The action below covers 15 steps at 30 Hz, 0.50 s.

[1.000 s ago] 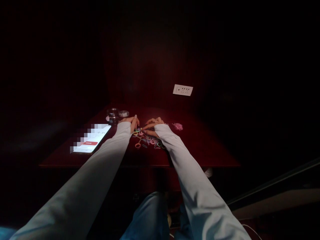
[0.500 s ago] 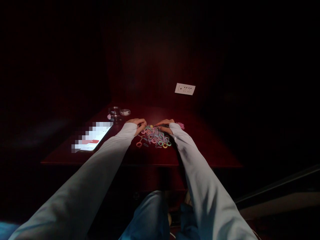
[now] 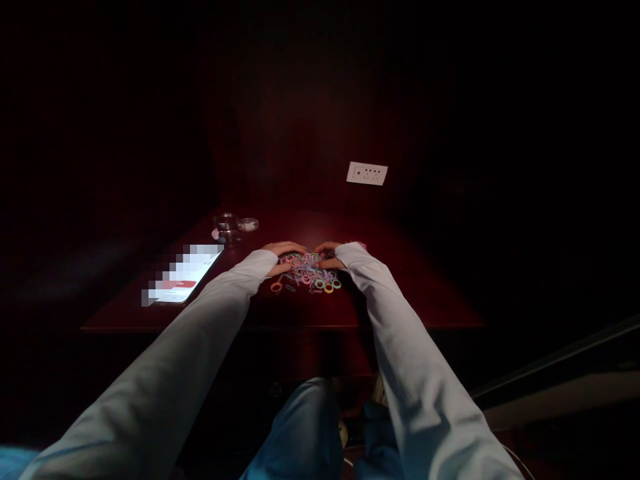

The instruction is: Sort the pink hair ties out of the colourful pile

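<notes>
A loose pile of small pastel hair ties point(image 3: 307, 275) lies on the dark red table, with pink, orange, green and yellow rings showing. My left hand point(image 3: 283, 255) rests at the pile's left side, its fingers stretched along the far edge and the thumb apart on the near side. From the right, my right hand point(image 3: 330, 255) reaches over the pile, thumb and fingers apart. Both hands touch the hair ties, and neither visibly grips one. Part of the pile is hidden under the fingers. A pink bunch, mostly covered, shows behind my right wrist.
A lit phone point(image 3: 187, 275) lies on the table point(image 3: 425, 303) at the left. Behind it stands a clear jar point(image 3: 227, 230) with a round clear lid point(image 3: 249, 225) beside it. A white wall socket point(image 3: 367, 173) is on the back panel.
My left hand has spread its fingers across the far side of the pile, its thumb now apart. My right hand has shifted slightly, covering more of the pink bunch. The view has moved a little.
</notes>
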Each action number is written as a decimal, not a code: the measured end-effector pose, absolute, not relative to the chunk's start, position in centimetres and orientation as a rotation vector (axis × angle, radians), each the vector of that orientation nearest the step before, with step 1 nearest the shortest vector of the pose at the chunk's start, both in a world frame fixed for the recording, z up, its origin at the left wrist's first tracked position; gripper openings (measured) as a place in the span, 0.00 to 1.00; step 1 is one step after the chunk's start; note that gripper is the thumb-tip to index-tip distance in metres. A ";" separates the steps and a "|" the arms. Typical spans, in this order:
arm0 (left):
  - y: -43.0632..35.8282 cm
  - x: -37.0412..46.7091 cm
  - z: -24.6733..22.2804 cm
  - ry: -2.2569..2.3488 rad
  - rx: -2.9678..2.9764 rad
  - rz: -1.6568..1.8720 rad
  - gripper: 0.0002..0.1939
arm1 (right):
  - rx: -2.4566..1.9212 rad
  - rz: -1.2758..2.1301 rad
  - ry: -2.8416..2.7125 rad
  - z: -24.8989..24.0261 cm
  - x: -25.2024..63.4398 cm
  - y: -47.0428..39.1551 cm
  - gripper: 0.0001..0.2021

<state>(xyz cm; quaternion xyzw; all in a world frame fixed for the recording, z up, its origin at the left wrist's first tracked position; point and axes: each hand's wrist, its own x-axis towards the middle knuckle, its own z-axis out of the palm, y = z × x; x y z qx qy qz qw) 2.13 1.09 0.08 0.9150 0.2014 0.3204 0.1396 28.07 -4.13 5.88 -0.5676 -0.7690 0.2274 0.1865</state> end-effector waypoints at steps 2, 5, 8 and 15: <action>1.0 2.2 -0.1 0.621 2.644 0.880 0.21 | -1.595 0.608 -2.195 5.6 28.1 -4.0 0.18; 1.1 2.5 -0.1 0.710 2.631 0.935 0.17 | -1.591 0.639 -2.183 5.1 27.9 -3.7 0.17; 1.2 2.7 0.0 0.830 2.583 1.057 0.13 | -1.538 0.745 -2.122 4.7 27.4 -3.4 0.17; 1.0 2.8 0.3 0.939 2.519 1.290 0.13 | -1.379 0.979 -1.906 4.1 27.0 -2.3 0.11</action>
